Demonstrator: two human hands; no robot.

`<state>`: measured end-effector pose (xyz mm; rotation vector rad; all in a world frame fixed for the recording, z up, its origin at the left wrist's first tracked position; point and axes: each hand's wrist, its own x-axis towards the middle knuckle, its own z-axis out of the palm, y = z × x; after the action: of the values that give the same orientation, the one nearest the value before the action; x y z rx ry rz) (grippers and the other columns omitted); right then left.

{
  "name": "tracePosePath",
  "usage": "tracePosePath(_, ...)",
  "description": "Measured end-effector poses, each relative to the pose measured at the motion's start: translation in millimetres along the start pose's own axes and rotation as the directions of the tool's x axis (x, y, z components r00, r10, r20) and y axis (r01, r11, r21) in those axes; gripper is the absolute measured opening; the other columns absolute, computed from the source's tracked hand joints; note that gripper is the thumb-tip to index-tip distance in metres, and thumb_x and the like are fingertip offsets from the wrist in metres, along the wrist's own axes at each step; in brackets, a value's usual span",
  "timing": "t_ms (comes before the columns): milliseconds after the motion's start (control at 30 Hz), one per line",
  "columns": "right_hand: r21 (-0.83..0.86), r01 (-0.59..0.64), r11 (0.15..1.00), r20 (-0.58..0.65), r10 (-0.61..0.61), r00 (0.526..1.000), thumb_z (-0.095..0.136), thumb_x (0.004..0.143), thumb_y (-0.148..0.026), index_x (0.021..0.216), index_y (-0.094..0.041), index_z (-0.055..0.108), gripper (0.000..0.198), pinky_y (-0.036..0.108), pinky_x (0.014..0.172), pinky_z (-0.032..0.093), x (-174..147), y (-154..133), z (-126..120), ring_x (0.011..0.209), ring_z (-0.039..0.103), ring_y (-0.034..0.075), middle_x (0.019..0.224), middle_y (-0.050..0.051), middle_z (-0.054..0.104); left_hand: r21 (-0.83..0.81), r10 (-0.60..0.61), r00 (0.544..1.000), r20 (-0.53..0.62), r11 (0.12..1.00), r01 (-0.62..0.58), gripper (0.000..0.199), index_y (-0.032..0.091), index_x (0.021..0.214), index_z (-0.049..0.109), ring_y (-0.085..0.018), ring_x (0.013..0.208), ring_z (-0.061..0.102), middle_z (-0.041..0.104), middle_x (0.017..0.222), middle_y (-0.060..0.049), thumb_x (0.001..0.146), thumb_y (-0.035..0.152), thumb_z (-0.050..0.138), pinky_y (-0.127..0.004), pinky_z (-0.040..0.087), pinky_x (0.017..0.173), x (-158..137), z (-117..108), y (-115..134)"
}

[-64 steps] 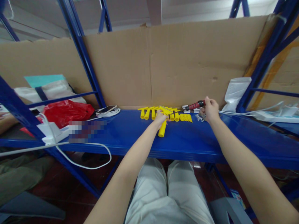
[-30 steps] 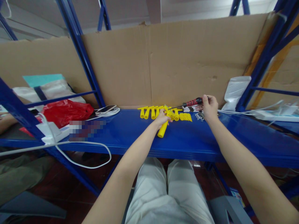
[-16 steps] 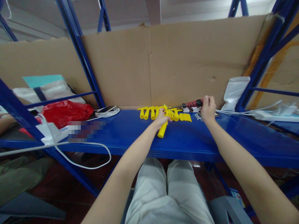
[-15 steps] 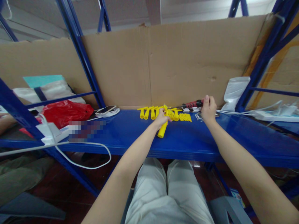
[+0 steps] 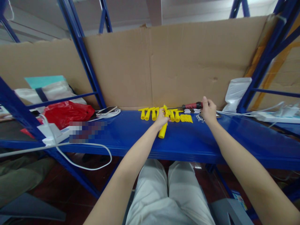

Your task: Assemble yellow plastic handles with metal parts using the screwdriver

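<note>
My left hand (image 5: 162, 119) is closed around a yellow T-shaped plastic piece (image 5: 162, 132), whose round hollow end points toward me. In my right hand (image 5: 209, 110) is a screwdriver (image 5: 191, 106) with a red and black handle, gripped at the handle's end. Its shaft runs left to the top of the held yellow piece; the exact contact at the tip is too small to tell. Behind my left hand stands a row of similar yellow pieces (image 5: 147, 115). A row of small flat yellow parts (image 5: 186, 118) and a scatter of small silvery screws (image 5: 200, 118) lie to the right.
Cardboard (image 5: 182, 62) walls the back of the blue shelf (image 5: 131, 137). At left are a phone (image 5: 106, 110), a red plastic bag (image 5: 67, 113) and a white power strip (image 5: 52, 132) with cables. A white pouch (image 5: 236, 93) leans at right, near a blue post.
The screwdriver and my right hand have shifted very slightly. My left hand still holds the yellow piece in nearly the same place.
</note>
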<state>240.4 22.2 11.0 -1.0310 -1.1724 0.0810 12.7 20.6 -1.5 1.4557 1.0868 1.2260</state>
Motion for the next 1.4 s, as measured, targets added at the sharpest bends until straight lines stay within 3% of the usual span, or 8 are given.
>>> tracePosePath(167,0.215,-0.286,0.934,0.073,0.277,0.958,0.064,0.076,-0.056,0.077,-0.024,0.046,0.037,0.023,0.035,0.028,-6.3,-16.1,3.6,0.039,0.039,0.01,0.052,-0.007,0.041,0.007,0.025,1.0,-0.018,1.0,-0.025,0.066,0.024,0.116,0.035,-0.007,0.062,0.059,0.058,0.12,-0.006,0.061,-0.005,0.056,-0.016,0.04,0.043,2.6,-2.6,-0.6)
tracePosePath(400,0.267,-0.366,0.892,0.141,0.34,0.93,0.069,0.072,-0.058,0.072,-0.024,0.044,0.042,0.022,0.03,0.022,-9.9,-20.1,2.2,0.031,0.03,0.008,0.04,-0.011,0.031,0.049,0.036,0.999,-0.02,0.998,-0.035,0.071,0.026,0.121,0.035,-0.008,0.065,0.06,0.058,0.121,-0.006,0.061,-0.002,0.061,-0.016,0.041,0.046,6.9,-3.8,-5.1)
tracePosePath(500,0.313,-0.415,0.854,0.154,0.385,0.91,0.072,0.069,-0.051,0.074,-0.024,0.044,0.039,0.021,0.029,0.025,-8.0,-24.0,2.5,0.031,0.034,0.008,0.043,-0.011,0.037,0.069,0.046,0.999,-0.021,0.997,-0.045,0.071,0.025,0.122,0.037,-0.007,0.065,0.058,0.056,0.122,-0.006,0.06,-0.004,0.057,-0.016,0.041,0.046,7.2,-3.5,-5.8)
tracePosePath(600,0.327,-0.438,0.838,0.165,0.405,0.899,0.069,0.071,-0.055,0.076,-0.024,0.043,0.041,0.021,0.029,0.026,-7.7,-26.0,2.5,0.033,0.04,0.009,0.049,-0.009,0.047,0.074,0.065,0.998,-0.01,0.995,-0.064,0.071,0.025,0.122,0.037,-0.007,0.063,0.057,0.057,0.117,-0.005,0.06,-0.004,0.055,-0.016,0.041,0.046,7.1,-3.4,-6.2)
tracePosePath(800,0.289,-0.455,0.842,0.182,0.418,0.89,0.067,0.075,-0.052,0.074,-0.024,0.043,0.037,0.022,0.029,0.021,-7.9,-22.2,0.6,0.03,0.031,0.008,0.042,-0.011,0.031,0.075,0.066,0.998,-0.009,0.995,-0.065,0.074,0.026,0.122,0.035,-0.007,0.06,0.056,0.056,0.117,-0.004,0.059,-0.005,0.056,-0.017,0.042,0.047,7.4,-3.6,-6.8)
tracePosePath(1000,0.307,-0.47,0.828,0.173,0.437,0.883,0.065,0.076,-0.049,0.076,-0.023,0.044,0.033,0.022,0.029,0.029,-7.1,-23.7,1.1,0.037,0.044,0.01,0.054,-0.005,0.051,0.07,0.067,0.998,0.001,0.995,-0.067,0.069,0.025,0.118,0.038,-0.007,0.061,0.057,0.058,0.112,-0.004,0.059,-0.005,0.056,-0.017,0.043,0.048,8.2,-3.9,-6.7)
tracePosePath(1200,0.323,-0.427,0.845,0.192,0.384,0.903,0.07,0.071,-0.054,0.07,-0.025,0.041,0.041,0.021,0.027,0.021,-6.4,-17.4,-0.4,0.029,0.03,0.008,0.038,-0.011,0.032,0.039,0.065,0.998,0.007,0.997,-0.065,0.067,0.025,0.115,0.037,-0.008,0.067,0.06,0.059,0.112,-0.003,0.058,-0.006,0.055,-0.016,0.045,0.05,8.9,-3.6,-6.9)
tracePosePath(1400,0.305,-0.462,0.833,0.169,0.43,0.887,0.066,0.072,-0.057,0.074,-0.024,0.043,0.04,0.022,0.027,0.024,-5.9,-18.9,0.8,0.033,0.039,0.009,0.047,-0.007,0.047,0.033,0.068,0.998,0.007,0.997,-0.068,0.064,0.024,0.113,0.038,-0.007,0.062,0.057,0.059,0.11,-0.003,0.059,-0.007,0.055,-0.017,0.044,0.049,9.2,-4.1,-6.4)
